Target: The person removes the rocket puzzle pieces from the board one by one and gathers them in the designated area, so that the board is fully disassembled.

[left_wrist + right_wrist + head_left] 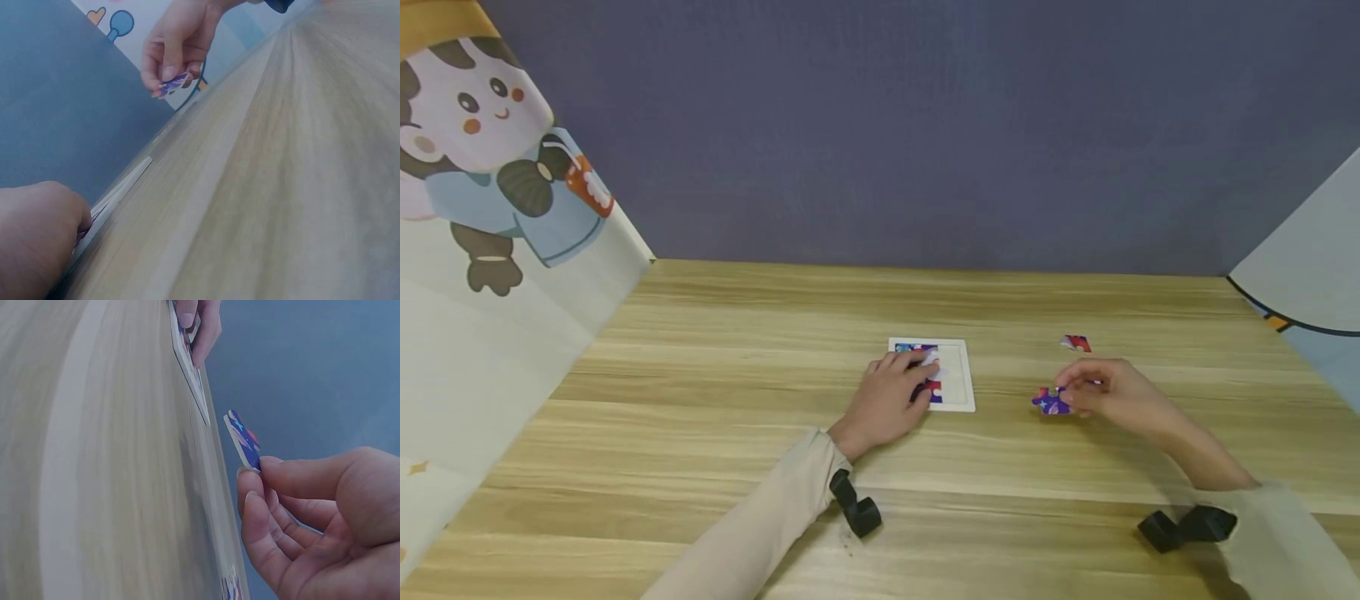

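Note:
My right hand [1112, 398] pinches a purple jigsaw piece [1050, 401] between thumb and fingertips, above the table to the right of a white puzzle frame [968, 379]. In the right wrist view the held jigsaw piece [244, 440] is tilted, its printed face and pale edge showing. My left hand [891, 398] rests with its fingers spread over the left part of the frame, on the pieces fitted there [935, 393]. The frame's right part shows a bare white base. Those fingers hide some of the fitted pieces.
A loose red and purple piece [1077, 342] lies on the wooden table [737, 333] beyond my right hand. Part of another piece [1096, 382] shows behind that hand. A dark blue panel [925, 142] stands along the table's back, with printed panels at both sides.

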The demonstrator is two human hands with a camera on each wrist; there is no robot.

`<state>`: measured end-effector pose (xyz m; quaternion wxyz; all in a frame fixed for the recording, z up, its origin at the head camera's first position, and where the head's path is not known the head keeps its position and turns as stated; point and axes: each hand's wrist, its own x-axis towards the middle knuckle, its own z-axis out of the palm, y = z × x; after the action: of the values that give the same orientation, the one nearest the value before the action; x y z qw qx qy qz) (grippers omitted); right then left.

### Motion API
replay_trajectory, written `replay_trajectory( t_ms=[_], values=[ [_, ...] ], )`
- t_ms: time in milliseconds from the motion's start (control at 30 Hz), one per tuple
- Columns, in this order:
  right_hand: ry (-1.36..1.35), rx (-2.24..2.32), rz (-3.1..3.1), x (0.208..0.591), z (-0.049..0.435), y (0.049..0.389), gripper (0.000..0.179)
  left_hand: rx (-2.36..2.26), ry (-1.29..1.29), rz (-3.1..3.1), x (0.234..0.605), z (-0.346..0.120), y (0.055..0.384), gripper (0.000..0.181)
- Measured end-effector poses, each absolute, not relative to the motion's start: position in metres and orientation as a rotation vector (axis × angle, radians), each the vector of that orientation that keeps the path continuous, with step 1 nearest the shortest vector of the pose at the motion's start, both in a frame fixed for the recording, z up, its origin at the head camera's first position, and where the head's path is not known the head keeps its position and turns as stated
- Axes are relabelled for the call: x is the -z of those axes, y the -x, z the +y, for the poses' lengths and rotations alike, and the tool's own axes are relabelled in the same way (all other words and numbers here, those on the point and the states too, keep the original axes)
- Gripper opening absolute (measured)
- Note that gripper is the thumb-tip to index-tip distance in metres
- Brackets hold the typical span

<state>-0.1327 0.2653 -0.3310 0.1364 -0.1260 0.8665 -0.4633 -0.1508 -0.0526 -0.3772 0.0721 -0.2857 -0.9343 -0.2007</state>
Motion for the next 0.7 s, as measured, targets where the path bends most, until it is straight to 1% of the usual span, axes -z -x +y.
replay_trajectory(
  t_ms=[367,700],
  values=[
    [0.343,1.292,2.564,0.333,0.282,0.127,0.022,0.613,0.867,-2.800,0.376,-0.052,0.149,0.041],
    [0.262,1.229,2.601,0.337,0.298,0.125,0.025,0.608,0.864,-2.819,0.374,-0.051,0.150,0.041]
  ],
)
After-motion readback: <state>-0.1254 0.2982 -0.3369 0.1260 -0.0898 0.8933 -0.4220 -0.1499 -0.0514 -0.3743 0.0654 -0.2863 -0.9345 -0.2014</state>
